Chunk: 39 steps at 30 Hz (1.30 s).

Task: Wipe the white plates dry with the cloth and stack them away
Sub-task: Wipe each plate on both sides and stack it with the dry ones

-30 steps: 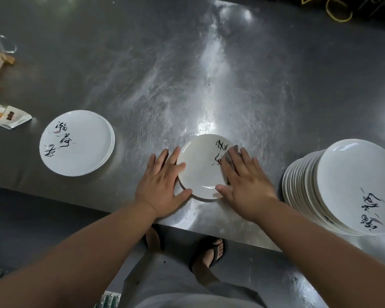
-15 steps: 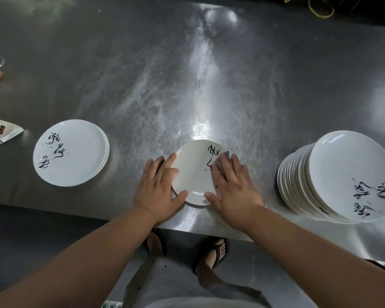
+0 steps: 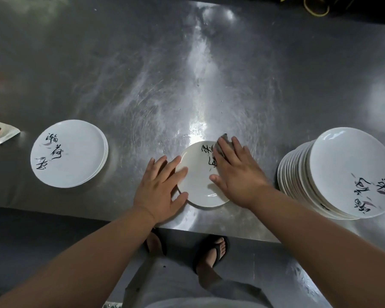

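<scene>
Two flat, spread hands, cloth on plate, scratched steel table

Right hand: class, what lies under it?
A grey cloth peeks out beyond the right hand, pressed on the middle plate. The hand hides most of it.

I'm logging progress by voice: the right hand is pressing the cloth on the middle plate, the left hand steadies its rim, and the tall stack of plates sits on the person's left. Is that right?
Not quite. In the head view the tall stack stands on the person's right; the short stack is on the left. The rest holds: the right hand presses the cloth on the middle plate, and the left hand steadies its rim.
</scene>
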Each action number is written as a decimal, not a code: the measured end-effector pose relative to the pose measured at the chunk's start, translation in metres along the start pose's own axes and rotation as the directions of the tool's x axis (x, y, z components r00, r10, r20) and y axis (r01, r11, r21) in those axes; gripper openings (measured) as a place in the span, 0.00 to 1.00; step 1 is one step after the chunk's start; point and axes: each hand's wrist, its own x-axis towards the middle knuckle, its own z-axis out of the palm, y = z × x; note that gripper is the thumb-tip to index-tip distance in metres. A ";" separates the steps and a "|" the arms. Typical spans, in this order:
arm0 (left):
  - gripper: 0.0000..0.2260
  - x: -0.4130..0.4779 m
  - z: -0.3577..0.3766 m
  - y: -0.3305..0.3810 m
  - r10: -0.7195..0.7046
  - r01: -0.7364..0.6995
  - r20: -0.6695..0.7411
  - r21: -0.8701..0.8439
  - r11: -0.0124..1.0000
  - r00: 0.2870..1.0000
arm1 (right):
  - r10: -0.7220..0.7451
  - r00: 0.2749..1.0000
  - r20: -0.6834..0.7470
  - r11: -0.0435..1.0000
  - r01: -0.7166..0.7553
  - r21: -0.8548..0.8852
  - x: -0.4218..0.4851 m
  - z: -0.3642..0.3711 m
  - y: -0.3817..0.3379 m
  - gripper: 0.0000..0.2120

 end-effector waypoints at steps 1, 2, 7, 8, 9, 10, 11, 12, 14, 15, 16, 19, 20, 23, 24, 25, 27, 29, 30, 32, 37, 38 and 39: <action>0.28 0.000 0.001 0.000 -0.007 0.007 0.002 0.000 1.000 1.000 | 0.019 1.000 0.014 0.999 -0.020 0.038 -0.002 0.000 -0.006 0.40; 0.28 0.000 0.002 0.000 -0.017 0.017 0.003 -0.001 1.000 1.000 | 0.039 0.999 0.031 0.997 -0.041 0.070 -0.009 0.002 -0.012 0.40; 0.31 0.000 0.008 -0.001 -0.012 0.011 -0.083 -0.006 1.000 0.996 | -0.002 0.994 0.110 0.993 -0.012 0.119 -0.082 0.027 -0.045 0.42; 0.31 0.000 0.009 -0.001 -0.015 0.014 -0.088 -0.009 1.000 0.996 | -0.022 0.993 0.120 0.992 0.007 0.128 -0.087 0.028 -0.043 0.42; 0.32 0.000 0.009 -0.001 -0.024 0.024 -0.084 -0.011 1.000 0.996 | -0.034 0.994 0.106 0.991 0.020 0.131 -0.083 0.029 -0.035 0.42; 0.32 0.000 0.008 -0.001 -0.035 0.034 -0.078 -0.014 0.999 0.996 | -0.034 0.996 0.081 0.992 0.023 0.123 -0.075 0.028 -0.026 0.42; 0.31 0.000 0.008 0.000 -0.041 0.039 -0.078 -0.022 0.999 0.996 | -0.024 0.998 0.058 0.994 0.017 0.108 -0.063 0.026 -0.015 0.42; 0.29 0.000 0.007 0.000 -0.038 0.036 -0.084 -0.033 0.999 0.996 | -0.010 0.999 0.041 0.996 0.007 0.089 -0.050 0.023 -0.005 0.42; 0.24 -0.001 0.006 0.001 -0.010 0.006 -0.099 -0.046 0.999 0.995 | 0.010 0.999 0.052 0.998 -0.013 0.054 -0.029 0.017 0.003 0.42; 0.21 -0.001 0.006 0.000 0.002 -0.006 -0.101 -0.042 0.999 0.995 | 0.023 0.998 0.062 0.999 -0.026 0.047 -0.025 0.017 -0.001 0.42; 0.18 -0.001 0.006 0.000 0.004 -0.007 -0.097 -0.033 0.999 0.995 | 0.038 0.997 0.071 0.998 -0.042 0.055 -0.025 0.019 -0.010 0.42; 0.16 -0.001 0.007 0.002 -0.036 0.035 -0.084 -0.015 0.999 0.996 | 0.033 0.996 0.088 0.992 -0.043 0.117 -0.050 0.033 -0.046 0.43; 0.16 0.000 0.008 0.002 -0.047 0.045 -0.093 -0.019 0.999 0.995 | -0.018 0.997 0.077 0.993 0.009 0.119 -0.063 0.040 -0.054 0.43; 0.21 0.000 0.011 0.001 -0.045 0.043 -0.114 -0.021 0.999 0.993 | -0.143 0.989 0.046 0.987 0.139 0.085 -0.083 0.055 -0.051 0.40; 0.24 0.000 0.012 0.001 -0.043 0.042 -0.111 -0.015 0.999 0.993 | -0.141 0.990 0.022 0.987 0.139 0.079 -0.077 0.054 -0.042 0.40; 0.27 0.001 0.011 0.001 -0.044 0.043 -0.110 -0.010 0.999 0.993 | -0.113 0.994 0.003 0.991 0.113 0.072 -0.067 0.049 -0.032 0.40; 0.29 0.001 0.009 0.001 -0.049 0.049 -0.102 -0.008 0.999 0.994 | -0.017 1.000 0.014 0.997 0.016 0.074 -0.041 0.037 -0.016 0.41; 0.28 0.001 0.008 0.000 -0.045 0.044 -0.101 -0.013 0.999 0.994 | 0.052 0.998 0.035 0.995 -0.054 0.081 -0.030 0.033 -0.019 0.42; 0.28 0.001 0.008 0.000 -0.039 0.038 -0.107 -0.013 0.999 0.993 | 0.061 0.998 0.032 0.993 -0.064 0.097 -0.033 0.035 -0.028 0.42; 0.27 0.001 0.010 0.001 -0.036 0.036 -0.119 -0.002 0.999 0.992 | -0.003 1.000 0.012 0.992 0.001 0.128 -0.058 0.043 -0.052 0.41; 0.29 0.001 0.012 0.000 -0.042 0.043 -0.094 0.015 0.999 0.995 | -0.156 0.988 0.005 0.983 0.155 0.096 -0.074 0.047 -0.049 0.40; 0.28 0.001 0.012 -0.001 -0.031 0.032 -0.103 0.011 0.999 0.994 | -0.136 0.991 0.019 0.986 0.133 0.102 -0.064 0.044 -0.037 0.40; 0.27 0.001 0.012 -0.002 -0.022 0.022 -0.115 0.003 1.000 0.993 | -0.117 0.993 0.017 0.989 0.115 0.089 -0.052 0.038 -0.024 0.41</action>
